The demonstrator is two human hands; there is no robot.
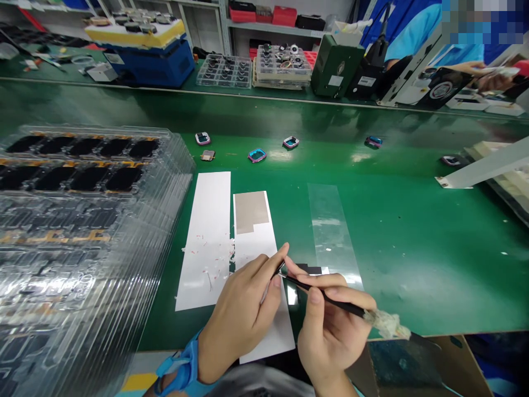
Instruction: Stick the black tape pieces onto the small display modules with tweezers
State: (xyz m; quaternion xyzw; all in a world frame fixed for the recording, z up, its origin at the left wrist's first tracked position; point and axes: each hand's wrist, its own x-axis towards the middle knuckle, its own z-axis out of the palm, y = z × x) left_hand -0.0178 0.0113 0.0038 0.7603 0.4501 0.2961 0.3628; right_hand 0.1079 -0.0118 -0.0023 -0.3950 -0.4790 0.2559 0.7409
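My left hand (248,298), with a blue strap at the wrist, pinches a small dark flat piece (280,267) between thumb and fingers. Most of that piece is hidden behind the fingers. In my right hand (334,325) is a pair of black tweezers (346,305), its tip touching or very near the piece. A pale crumpled wad (388,324) is wrapped around the rear of the tweezers. Both hands are above a white sheet (264,347) carrying a grey-beige film (252,209). To the right lies a clear plastic strip (330,226), with small black pieces (309,269) at its near end.
Stacked clear trays (161,220) of black screens fill the left side. Another white strip (206,237) bears tiny scraps. Small watch-like frames (257,155) are spread farther back. A white metal arm (483,164) juts in at right. A co-worker's blue sleeve (413,33) shows beyond the shelf.
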